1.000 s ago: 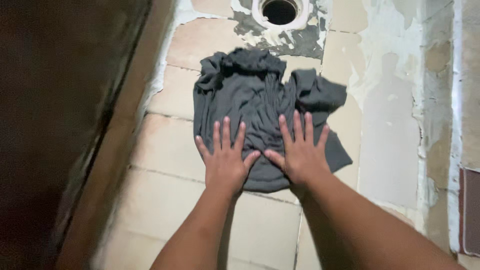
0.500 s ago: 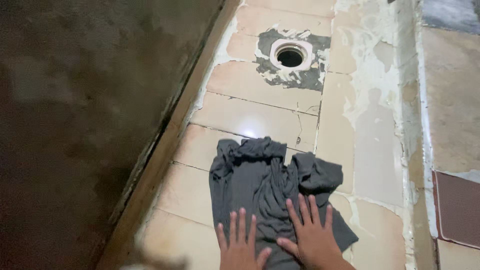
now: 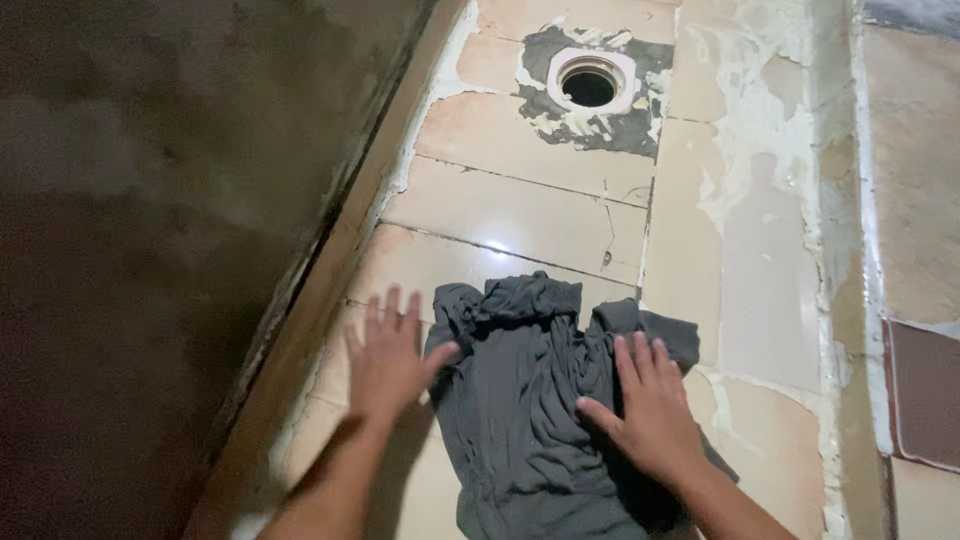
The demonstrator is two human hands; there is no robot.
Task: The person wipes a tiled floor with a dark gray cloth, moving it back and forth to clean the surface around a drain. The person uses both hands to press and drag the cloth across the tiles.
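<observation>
A crumpled dark grey cloth lies on the pale tiled floor. My right hand presses flat on the cloth's right side, fingers spread. My left hand is off the cloth, at its left edge, fingers apart over the tiles, with the thumb touching the cloth's upper left corner. It looks slightly blurred and holds nothing.
A round floor drain with a white ring sits in a dark patch at the far end. A dark wall with a wooden skirting runs along the left. A raised plastered curb borders the right.
Both hands pulled the cloth back from the drain toward me. Since half a second ago my left hand has lifted off the cloth and moved left onto the tiles.
</observation>
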